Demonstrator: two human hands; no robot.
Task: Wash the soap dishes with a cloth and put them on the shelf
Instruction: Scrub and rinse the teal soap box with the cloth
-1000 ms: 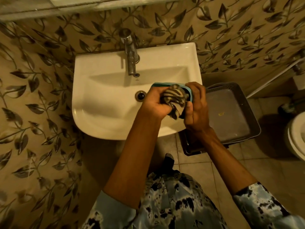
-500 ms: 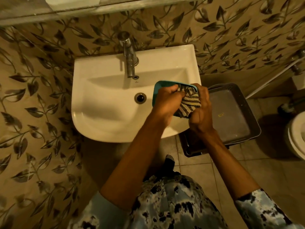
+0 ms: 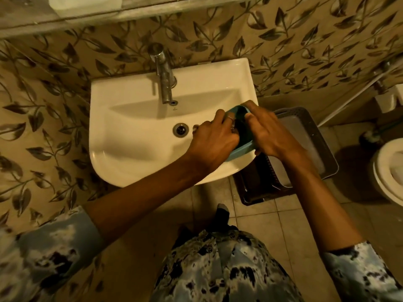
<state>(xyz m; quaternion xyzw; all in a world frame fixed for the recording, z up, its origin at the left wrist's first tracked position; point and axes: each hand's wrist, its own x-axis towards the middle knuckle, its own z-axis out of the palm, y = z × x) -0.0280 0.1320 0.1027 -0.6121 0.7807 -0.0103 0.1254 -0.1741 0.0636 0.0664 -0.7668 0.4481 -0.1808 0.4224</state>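
A teal soap dish (image 3: 242, 147) is held tilted over the right side of the white sink (image 3: 130, 166). My right hand (image 3: 272, 134) grips its right edge from above. My left hand (image 3: 212, 140) presses into the hollow of the dish, fingers curled. The striped cloth is hidden under that hand. A grey shelf (image 3: 152, 12) runs along the wall above the sink.
A metal tap (image 3: 164, 81) stands at the back of the sink, with the drain (image 3: 180, 129) below it. A white object (image 3: 87, 4) sits on the shelf. A dark plastic basket (image 3: 309, 149) stands on the floor to the right, next to a white toilet (image 3: 390, 171).
The dish has turned from facing up to standing on its edge. My left hand pushed deeper into it, and the striped cloth has gone out of sight beneath the hand.
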